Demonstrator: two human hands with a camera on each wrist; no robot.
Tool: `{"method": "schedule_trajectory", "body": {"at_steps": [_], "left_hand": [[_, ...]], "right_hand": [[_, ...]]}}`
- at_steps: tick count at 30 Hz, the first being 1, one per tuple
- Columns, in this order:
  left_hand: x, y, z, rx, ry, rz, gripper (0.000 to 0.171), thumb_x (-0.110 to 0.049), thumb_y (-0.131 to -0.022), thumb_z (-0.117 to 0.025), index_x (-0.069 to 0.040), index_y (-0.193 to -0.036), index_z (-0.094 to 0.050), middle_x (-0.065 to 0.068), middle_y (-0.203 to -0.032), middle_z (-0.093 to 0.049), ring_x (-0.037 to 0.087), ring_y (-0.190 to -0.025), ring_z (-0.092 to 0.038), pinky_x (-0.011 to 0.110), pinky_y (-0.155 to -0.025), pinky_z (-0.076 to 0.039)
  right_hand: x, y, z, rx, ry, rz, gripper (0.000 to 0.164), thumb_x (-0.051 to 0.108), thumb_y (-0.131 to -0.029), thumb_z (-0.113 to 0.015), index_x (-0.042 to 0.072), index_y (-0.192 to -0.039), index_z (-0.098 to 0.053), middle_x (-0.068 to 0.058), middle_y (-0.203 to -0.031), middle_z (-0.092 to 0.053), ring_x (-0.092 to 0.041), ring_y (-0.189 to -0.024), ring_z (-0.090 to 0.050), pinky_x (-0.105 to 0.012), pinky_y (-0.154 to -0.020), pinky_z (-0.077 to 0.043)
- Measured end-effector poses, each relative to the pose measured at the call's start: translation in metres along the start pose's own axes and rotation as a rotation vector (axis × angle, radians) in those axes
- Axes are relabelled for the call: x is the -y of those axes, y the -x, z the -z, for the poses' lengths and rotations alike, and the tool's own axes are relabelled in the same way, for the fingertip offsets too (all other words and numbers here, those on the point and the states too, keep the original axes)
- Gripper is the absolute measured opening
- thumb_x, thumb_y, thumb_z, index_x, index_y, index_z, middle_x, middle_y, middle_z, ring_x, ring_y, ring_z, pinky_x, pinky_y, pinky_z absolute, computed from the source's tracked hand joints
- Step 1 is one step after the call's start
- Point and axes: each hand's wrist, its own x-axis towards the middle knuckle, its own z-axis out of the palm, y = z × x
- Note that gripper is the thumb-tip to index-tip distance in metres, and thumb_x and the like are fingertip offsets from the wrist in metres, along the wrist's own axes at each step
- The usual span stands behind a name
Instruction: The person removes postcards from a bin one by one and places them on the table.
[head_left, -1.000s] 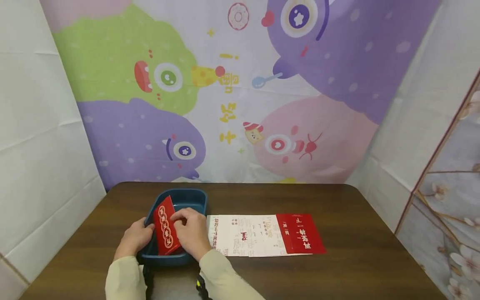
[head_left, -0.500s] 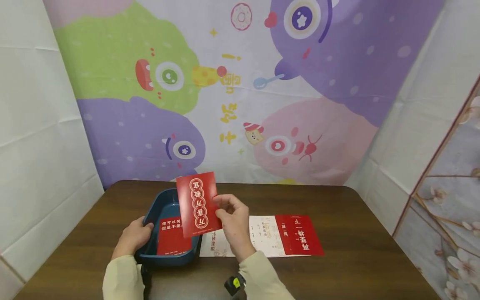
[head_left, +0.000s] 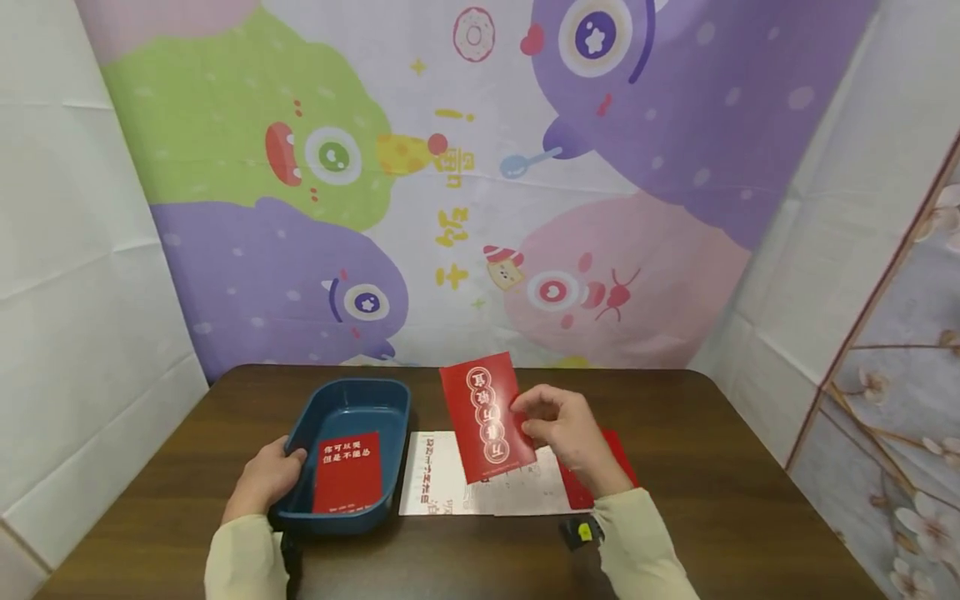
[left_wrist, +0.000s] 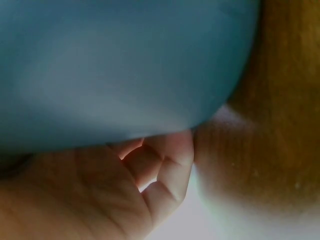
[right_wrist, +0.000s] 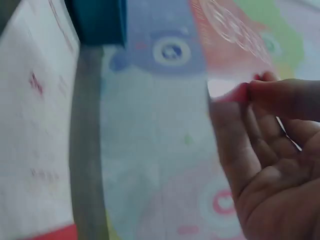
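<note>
My right hand (head_left: 561, 429) pinches a red card (head_left: 487, 417) by its right edge, thumb against fingers. The card is tilted and held up over the overlapping white cards (head_left: 438, 487); gold-ringed characters run down its face. In the right wrist view the same card (right_wrist: 232, 37) catches glare. On the left, my left hand (head_left: 266, 475) grips the side of a blue rectangular tray (head_left: 341, 523), its thumb over the rim. The left wrist view has curled fingers (left_wrist: 172, 177) against the tray's outer wall (left_wrist: 125, 75). Another red card (head_left: 348, 479) with white characters lies inside the tray.
The white cards overlap in a row on the brown wooden table (head_left: 712, 467). A red card (head_left: 618, 458) at the row's right end is partly hidden by my right hand. Behind the table hangs a cartoon-print cloth (head_left: 450, 317); white panels flank both sides.
My right hand has lifted the ringed red card out of the tray and carried it right, over the white cards. That uncovered the other red card. The left hand stays at the tray.
</note>
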Motion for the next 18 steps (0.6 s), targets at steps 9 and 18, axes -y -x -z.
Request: {"method": "schedule_trajectory", "body": {"at_steps": [9, 18], "left_hand": [[0.001, -0.001, -0.001, -0.003, 0.016, 0.004, 0.050, -0.024, -0.101, -0.041, 0.013, -0.135, -0.038, 0.040, -0.122, -0.052, 0.045, -0.096, -0.056, 0.065, -0.088, -0.049], [0.003, -0.002, -0.001, 0.003, 0.012, 0.009, 0.050, -0.023, -0.101, -0.042, 0.014, -0.136, -0.038, 0.040, -0.123, -0.052, 0.046, -0.097, -0.056, 0.066, -0.090, -0.047]], "right_hand": [[0.003, 0.005, 0.050, -0.027, 0.117, -0.057, 0.013, 0.005, -0.087, -0.069, 0.002, -0.097, -0.075, -0.020, -0.100, -0.072, -0.035, -0.081, -0.064, -0.040, -0.069, -0.058], [-0.021, 0.012, 0.104, -0.105, 0.068, -0.118, 0.014, -0.003, -0.090, -0.060, -0.009, -0.101, -0.065, -0.014, -0.094, -0.066, -0.026, -0.074, -0.062, -0.036, -0.060, -0.057]]}}
